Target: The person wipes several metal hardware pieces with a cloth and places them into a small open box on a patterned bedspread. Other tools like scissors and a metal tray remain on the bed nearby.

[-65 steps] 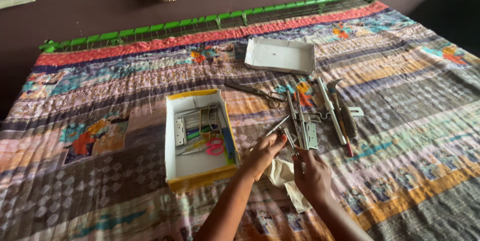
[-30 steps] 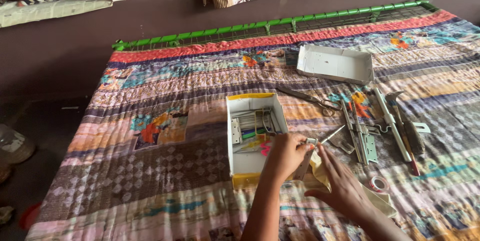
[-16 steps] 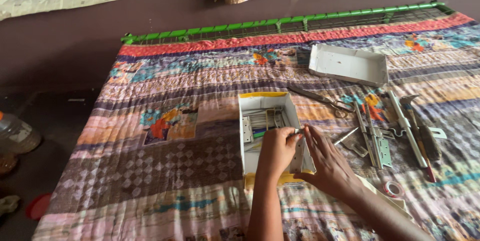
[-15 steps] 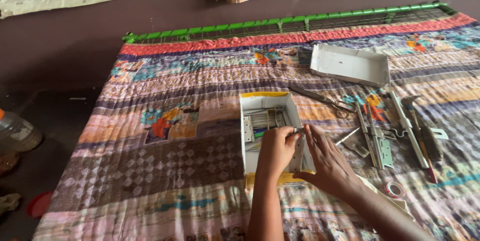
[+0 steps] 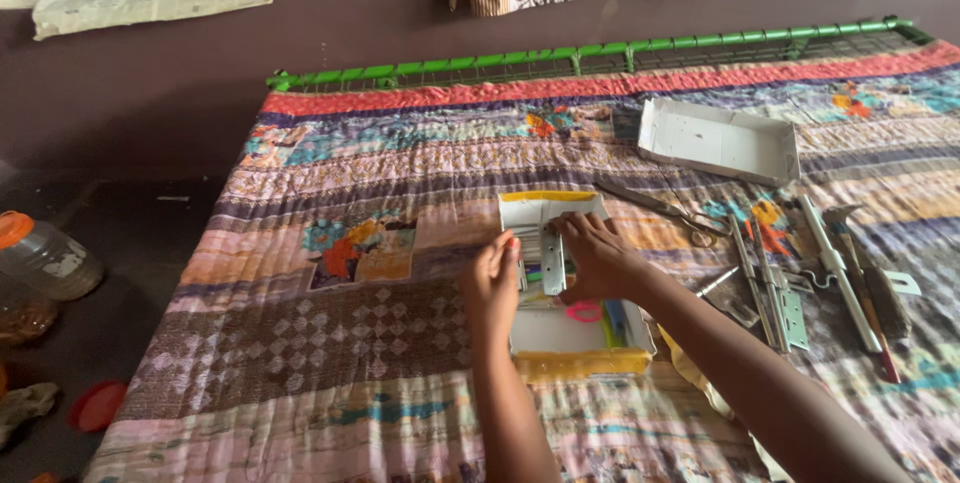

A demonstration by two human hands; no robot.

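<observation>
A white cardboard box with yellow edges (image 5: 560, 335) sits on the patchwork quilt (image 5: 340, 333). It holds metal hinges, pink-handled scissors (image 5: 583, 312) and other small tools. My right hand (image 5: 598, 255) reaches into the box and grips a metal hinge (image 5: 552, 255), holding it upright over the other pieces. My left hand (image 5: 493, 283) rests against the box's left wall with fingers straight, touching the box. Both forearms come in from the bottom of the frame.
To the right lie large scissors (image 5: 660, 209), long metal bolts and hinges (image 5: 775, 288), a hammer-like tool (image 5: 870, 273) and a white box lid (image 5: 718, 140). A green metal bed rail (image 5: 560, 56) borders the far edge. Plastic bottle (image 5: 45, 258) and red cap (image 5: 97, 406) sit on the floor at left.
Both hands moved from the box's near right corner up into the box. My right hand now holds the hinge inside it; my left hand shifted to the left wall. The camera panned left.
</observation>
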